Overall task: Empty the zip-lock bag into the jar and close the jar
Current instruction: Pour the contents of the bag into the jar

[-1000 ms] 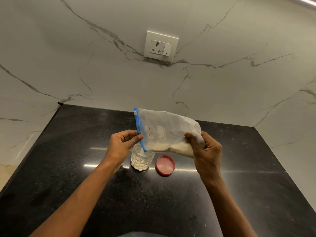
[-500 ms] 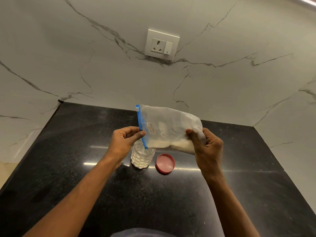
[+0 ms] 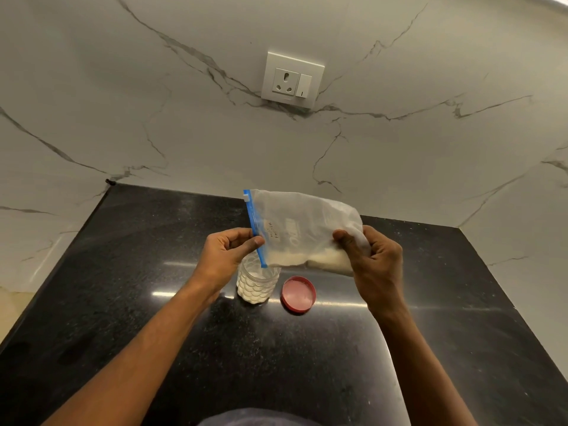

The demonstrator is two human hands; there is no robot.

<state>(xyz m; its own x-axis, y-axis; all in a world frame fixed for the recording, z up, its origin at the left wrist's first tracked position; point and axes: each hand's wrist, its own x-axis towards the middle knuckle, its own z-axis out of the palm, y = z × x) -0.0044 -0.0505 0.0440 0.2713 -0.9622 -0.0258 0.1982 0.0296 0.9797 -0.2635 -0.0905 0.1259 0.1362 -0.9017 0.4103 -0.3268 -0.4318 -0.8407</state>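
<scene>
A clear zip-lock bag with a blue zip strip lies sideways in the air, pale grains or powder pooled along its lower edge. My left hand pinches the blue strip at the bag's mouth. My right hand grips the bag's closed end. Right under the bag's lower left corner stands a clear textured jar, open and largely filled with the same pale stuff. Its red lid lies upside down on the black counter just right of the jar.
White marble walls with grey veins enclose the counter at the back and on both sides. A white socket with a switch sits on the back wall. The counter's left and right edges run diagonally toward me.
The bag has been raised slightly and levelled. Both hands keep the same hold on it. Jar and lid have not moved.
</scene>
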